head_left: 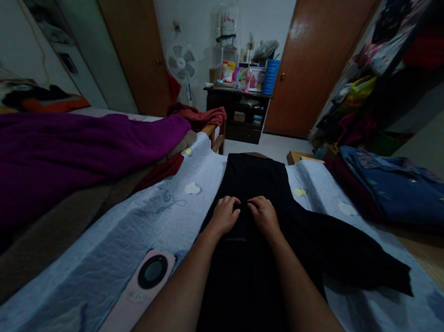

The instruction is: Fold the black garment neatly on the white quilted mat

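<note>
A black garment lies spread on a light blue patterned sheet, one sleeve stretched out to the right. My left hand is over the middle of the garment, fingers bent and pinched together at the dark cloth. Just to its right, my right hand has its thumb and fingers closed at the same part of the black cloth. A small gap separates the two hands.
A pink phone with a round dark camera lies left of my forearm. Purple cloth covers the left side. Folded denim sits at the right. Beyond the bed stand a dark cabinet and a fan.
</note>
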The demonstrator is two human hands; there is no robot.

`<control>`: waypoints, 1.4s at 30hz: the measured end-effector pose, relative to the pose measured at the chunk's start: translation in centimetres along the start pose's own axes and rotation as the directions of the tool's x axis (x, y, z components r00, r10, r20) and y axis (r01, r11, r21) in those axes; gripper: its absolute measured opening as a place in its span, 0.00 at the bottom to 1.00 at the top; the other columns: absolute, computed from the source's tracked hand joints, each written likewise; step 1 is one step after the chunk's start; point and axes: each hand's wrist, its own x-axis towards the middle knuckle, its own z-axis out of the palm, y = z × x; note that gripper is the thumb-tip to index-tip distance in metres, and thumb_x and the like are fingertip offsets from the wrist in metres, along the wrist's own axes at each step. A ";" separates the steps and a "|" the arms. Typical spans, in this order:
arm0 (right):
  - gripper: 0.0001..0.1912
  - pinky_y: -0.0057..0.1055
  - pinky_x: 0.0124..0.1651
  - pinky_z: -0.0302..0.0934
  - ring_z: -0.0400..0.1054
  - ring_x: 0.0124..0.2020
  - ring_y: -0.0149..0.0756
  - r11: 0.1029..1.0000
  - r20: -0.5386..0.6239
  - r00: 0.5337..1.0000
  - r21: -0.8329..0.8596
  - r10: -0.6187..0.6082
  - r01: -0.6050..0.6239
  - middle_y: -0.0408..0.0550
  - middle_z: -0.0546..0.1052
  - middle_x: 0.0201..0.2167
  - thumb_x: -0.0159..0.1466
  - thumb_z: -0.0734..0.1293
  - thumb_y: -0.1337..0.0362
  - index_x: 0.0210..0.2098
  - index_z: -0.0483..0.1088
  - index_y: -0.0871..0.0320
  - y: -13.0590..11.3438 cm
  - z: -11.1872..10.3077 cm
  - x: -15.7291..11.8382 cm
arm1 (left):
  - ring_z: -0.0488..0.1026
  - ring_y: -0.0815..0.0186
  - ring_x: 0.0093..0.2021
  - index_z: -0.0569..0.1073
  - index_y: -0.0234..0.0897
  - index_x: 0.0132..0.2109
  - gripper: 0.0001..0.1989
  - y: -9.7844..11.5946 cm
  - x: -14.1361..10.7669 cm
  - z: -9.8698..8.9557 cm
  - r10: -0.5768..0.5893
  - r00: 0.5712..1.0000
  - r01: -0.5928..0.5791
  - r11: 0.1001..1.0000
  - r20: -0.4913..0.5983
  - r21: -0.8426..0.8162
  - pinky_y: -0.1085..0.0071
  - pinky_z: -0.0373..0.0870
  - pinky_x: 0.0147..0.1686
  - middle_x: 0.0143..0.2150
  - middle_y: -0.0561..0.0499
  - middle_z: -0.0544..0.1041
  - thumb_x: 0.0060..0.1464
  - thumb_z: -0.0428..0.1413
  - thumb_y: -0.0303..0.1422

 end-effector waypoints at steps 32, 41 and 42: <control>0.20 0.35 0.49 0.55 0.62 0.48 0.39 0.988 0.075 0.994 -0.130 -0.079 0.089 0.49 0.71 0.47 0.56 0.61 0.74 0.47 0.67 0.56 -0.7 -1.4 -1.1 | 0.47 0.56 0.68 0.57 0.37 0.64 0.26 -0.3 -0.2 1.1 -0.007 0.999 -0.003 0.976 0.046 0.217 0.56 0.47 0.64 0.68 0.45 0.56 0.63 0.43 0.43; 0.18 0.36 0.42 0.52 0.62 0.44 0.44 0.906 0.109 0.994 -0.420 0.003 0.044 0.53 0.71 0.43 0.58 0.62 0.71 0.48 0.67 0.57 -2.0 -4.1 -2.4 | 0.45 0.56 0.69 0.56 0.38 0.65 0.27 -0.3 -0.2 1.2 -0.008 0.998 -0.005 0.977 0.058 0.215 0.55 0.45 0.64 0.68 0.45 0.54 0.62 0.42 0.43; 0.18 0.36 0.41 0.52 0.62 0.43 0.43 0.901 0.088 0.996 -0.434 0.007 0.032 0.52 0.72 0.42 0.59 0.60 0.73 0.47 0.68 0.56 -2.1 -4.3 -2.3 | 0.45 0.56 0.69 0.56 0.37 0.65 0.27 -0.3 -0.2 1.2 -0.007 0.998 -0.006 0.977 0.060 0.214 0.56 0.45 0.64 0.68 0.45 0.54 0.62 0.42 0.43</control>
